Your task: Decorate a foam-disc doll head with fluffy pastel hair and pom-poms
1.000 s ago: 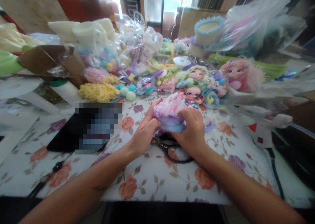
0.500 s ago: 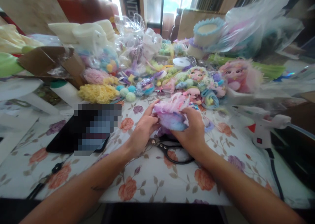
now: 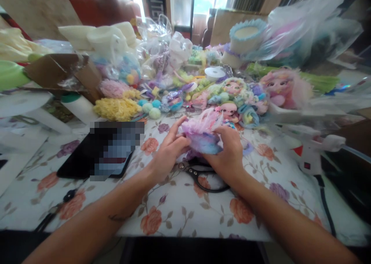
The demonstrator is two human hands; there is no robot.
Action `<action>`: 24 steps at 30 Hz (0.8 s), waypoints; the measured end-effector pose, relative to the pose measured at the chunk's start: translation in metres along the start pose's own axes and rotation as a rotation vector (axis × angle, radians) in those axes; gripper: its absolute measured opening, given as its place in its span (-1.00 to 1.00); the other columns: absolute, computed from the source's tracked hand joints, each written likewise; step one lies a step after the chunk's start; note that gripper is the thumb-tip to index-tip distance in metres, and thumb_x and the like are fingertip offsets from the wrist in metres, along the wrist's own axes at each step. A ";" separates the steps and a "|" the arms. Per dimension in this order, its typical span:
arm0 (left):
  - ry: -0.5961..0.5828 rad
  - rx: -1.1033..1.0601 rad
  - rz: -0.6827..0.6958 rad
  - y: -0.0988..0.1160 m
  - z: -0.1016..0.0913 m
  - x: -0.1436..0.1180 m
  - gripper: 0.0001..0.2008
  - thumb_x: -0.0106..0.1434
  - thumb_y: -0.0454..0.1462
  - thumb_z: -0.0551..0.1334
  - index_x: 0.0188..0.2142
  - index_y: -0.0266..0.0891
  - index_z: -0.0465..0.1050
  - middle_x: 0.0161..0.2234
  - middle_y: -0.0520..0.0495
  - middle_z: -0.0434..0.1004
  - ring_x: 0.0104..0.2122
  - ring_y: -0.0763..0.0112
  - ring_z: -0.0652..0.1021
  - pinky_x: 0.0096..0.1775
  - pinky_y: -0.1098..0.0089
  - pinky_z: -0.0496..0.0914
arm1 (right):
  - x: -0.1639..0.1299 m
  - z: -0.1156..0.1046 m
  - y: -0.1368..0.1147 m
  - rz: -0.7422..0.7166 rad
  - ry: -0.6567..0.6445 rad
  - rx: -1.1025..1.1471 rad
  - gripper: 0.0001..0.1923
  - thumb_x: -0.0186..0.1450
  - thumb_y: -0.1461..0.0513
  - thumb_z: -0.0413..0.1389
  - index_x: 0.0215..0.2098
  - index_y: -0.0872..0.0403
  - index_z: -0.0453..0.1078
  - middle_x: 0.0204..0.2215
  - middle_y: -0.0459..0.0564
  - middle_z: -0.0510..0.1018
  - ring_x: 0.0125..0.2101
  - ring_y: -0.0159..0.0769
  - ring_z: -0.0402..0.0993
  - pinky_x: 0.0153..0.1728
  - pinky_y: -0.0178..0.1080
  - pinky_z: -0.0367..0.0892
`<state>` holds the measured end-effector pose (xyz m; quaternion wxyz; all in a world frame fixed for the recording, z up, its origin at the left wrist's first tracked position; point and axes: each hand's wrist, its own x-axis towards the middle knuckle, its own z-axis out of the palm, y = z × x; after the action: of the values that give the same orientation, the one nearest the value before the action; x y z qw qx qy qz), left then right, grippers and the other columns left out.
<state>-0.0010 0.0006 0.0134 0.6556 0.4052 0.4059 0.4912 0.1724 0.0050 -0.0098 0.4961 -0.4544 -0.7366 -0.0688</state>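
Observation:
A fluffy pink, purple and blue tuft (image 3: 202, 135) is held above the flowered tablecloth (image 3: 185, 213) between both of my hands. My left hand (image 3: 168, 152) pinches its left side with the fingers curled on it. On the right side my right hand (image 3: 227, 152) grips it from beneath and behind. Black scissors (image 3: 203, 177) lie on the cloth directly under my hands. Small doll heads with pastel hair (image 3: 232, 101) lie just beyond the tuft.
A dark tablet or phone (image 3: 95, 155) lies at the left. A white glue gun (image 3: 310, 152) with a black cord rests at the right. Yellow and pink fluff (image 3: 116, 107), pompoms, ribbon spools, plastic bags and a cardboard box (image 3: 60, 72) crowd the back.
My left fingers have closed tighter onto the tuft's left side, and the tuft has been turned and squeezed slightly between both hands. Everything else stays where it was.

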 end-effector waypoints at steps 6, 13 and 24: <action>0.342 0.423 0.366 0.015 -0.011 0.003 -0.82 0.24 -0.18 0.31 -0.22 -0.21 0.48 -0.47 0.03 0.49 -0.47 0.42 0.46 -0.37 0.39 0.35 | 0.005 -0.002 0.010 0.310 -0.055 0.204 -0.60 0.09 0.12 0.28 -0.13 0.01 0.37 -0.28 -0.05 0.57 -0.30 -0.14 0.49 -0.27 -0.13 0.39; 0.165 0.684 0.734 0.016 -0.008 -0.002 -0.81 0.21 -0.26 0.37 -0.15 -0.09 0.55 -0.09 -0.06 0.50 0.00 0.21 0.47 0.09 0.24 0.33 | 0.019 -0.001 0.021 0.384 -0.192 0.433 -0.59 0.07 0.11 0.32 -0.16 0.05 0.39 -0.29 -0.05 0.56 -0.31 -0.19 0.48 -0.27 -0.16 0.40; -0.059 0.970 0.959 0.011 -0.015 0.003 -0.73 0.28 -0.35 0.28 -0.06 -0.02 0.60 0.20 -0.12 0.41 0.26 0.10 0.35 0.25 0.03 0.22 | 0.019 0.004 0.018 0.298 -0.269 0.471 -0.51 0.07 0.20 0.26 -0.02 0.05 0.39 -0.06 0.06 0.58 -0.11 -0.06 0.50 -0.06 -0.04 0.39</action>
<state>-0.0179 0.0078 0.0184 0.1206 0.8016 0.3377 0.4784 0.1808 0.0288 -0.0028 0.4905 -0.4349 -0.7166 0.2382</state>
